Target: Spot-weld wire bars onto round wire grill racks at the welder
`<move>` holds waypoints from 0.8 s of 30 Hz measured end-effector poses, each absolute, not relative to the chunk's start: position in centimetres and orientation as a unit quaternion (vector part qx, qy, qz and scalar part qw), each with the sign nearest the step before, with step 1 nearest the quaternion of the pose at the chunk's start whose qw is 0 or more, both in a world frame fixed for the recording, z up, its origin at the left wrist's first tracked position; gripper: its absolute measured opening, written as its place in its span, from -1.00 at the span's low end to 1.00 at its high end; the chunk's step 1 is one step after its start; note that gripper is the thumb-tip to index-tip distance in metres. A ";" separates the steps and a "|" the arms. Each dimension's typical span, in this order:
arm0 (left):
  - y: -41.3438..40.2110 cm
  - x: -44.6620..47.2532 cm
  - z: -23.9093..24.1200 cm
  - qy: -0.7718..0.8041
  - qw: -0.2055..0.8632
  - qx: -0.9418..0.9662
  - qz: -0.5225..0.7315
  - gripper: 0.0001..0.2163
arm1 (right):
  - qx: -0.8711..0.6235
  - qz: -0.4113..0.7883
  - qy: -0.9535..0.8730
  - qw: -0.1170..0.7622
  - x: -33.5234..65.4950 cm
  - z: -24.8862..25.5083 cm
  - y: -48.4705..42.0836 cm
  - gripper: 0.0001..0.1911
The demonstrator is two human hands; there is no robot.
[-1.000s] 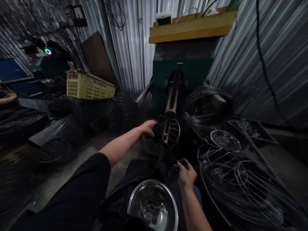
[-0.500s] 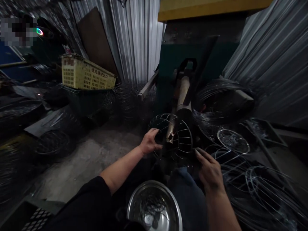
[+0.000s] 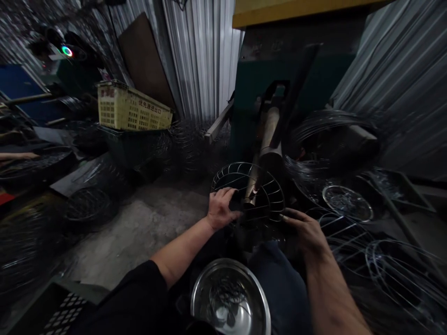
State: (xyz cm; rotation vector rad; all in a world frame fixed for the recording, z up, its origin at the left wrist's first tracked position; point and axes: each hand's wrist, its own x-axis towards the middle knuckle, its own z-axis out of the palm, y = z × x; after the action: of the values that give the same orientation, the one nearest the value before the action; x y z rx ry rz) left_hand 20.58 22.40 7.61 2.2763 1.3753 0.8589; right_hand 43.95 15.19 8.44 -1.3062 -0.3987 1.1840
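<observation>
A round wire frame (image 3: 275,187), a hoop with several curved wires like a shallow basket, surrounds the end of the machine's metal arm (image 3: 252,190). Its left side is gripped by my left hand (image 3: 220,210), thumb and fingers curled about the wires. My right hand (image 3: 310,232) holds the lower right rim with its fingertips; the thumb is mostly hidden. Below, at my lap, sits a shiny metal bowl (image 3: 264,298) with small wire pieces in it.
The green machine (image 3: 317,88) rises ahead. Wire coils (image 3: 296,163) and wire hoops (image 3: 375,260) lie at right near a round dish of small pieces (image 3: 347,203). A yellow crate (image 3: 136,109) stands left. Another person's hand (image 3: 28,156) shows at far left.
The wire frame has turned and tilted a little on the metal arm, my hands staying at its sides. The view has swung slightly left, and another person's hand now shows at far left.
</observation>
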 end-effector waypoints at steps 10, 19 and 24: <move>20.5 20.4 2.8 0.473 0.162 0.804 0.322 -0.37 | -0.596 0.545 -0.289 0.514 44.9 5.8 13.3 -0.61; 23.0 21.3 -4.5 0.376 0.128 0.787 0.472 -0.42 | -0.629 0.431 -0.371 0.530 44.5 2.6 11.8 -0.60; 24.3 22.4 -5.3 0.362 0.133 0.786 0.483 -0.41 | -0.641 0.383 -0.340 0.571 44.7 1.8 12.0 -0.62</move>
State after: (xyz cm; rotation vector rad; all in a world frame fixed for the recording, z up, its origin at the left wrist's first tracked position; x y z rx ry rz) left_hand 22.44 24.27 -5.33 2.2804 1.0500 1.3995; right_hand 44.75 12.02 1.78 -1.5040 -0.7984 0.8983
